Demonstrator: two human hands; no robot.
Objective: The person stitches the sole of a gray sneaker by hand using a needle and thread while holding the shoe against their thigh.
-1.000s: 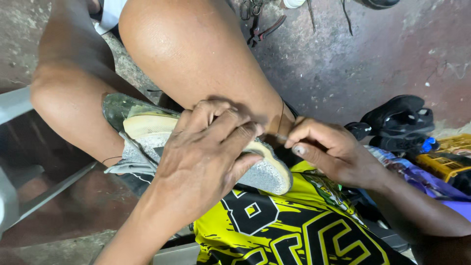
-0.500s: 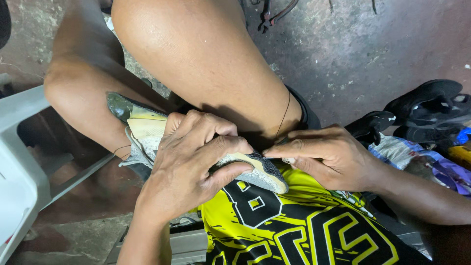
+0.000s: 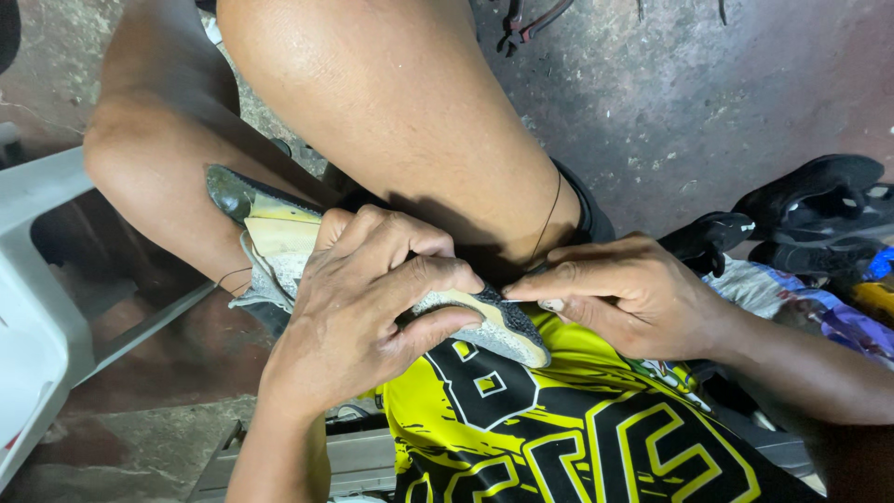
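Observation:
A worn grey knit shoe with a pale yellowish sole lies on its side across my lap, sole edge up, between my bare legs. My left hand wraps over its middle and grips it. My right hand pinches at the shoe's heel end with thumb and forefinger; a thin dark thread runs up from there across my thigh. Whether a needle sits in the fingers is hidden.
A yellow and black printed shirt covers my lap below the shoe. Black shoes and coloured plastic packets lie on the concrete floor at right. A white plastic chair stands at left. Pliers lie at the top edge.
The view has tilted and moved closer. My left hand keeps its grip on the shoe. My right hand has shifted from beside the heel to pinching right at it.

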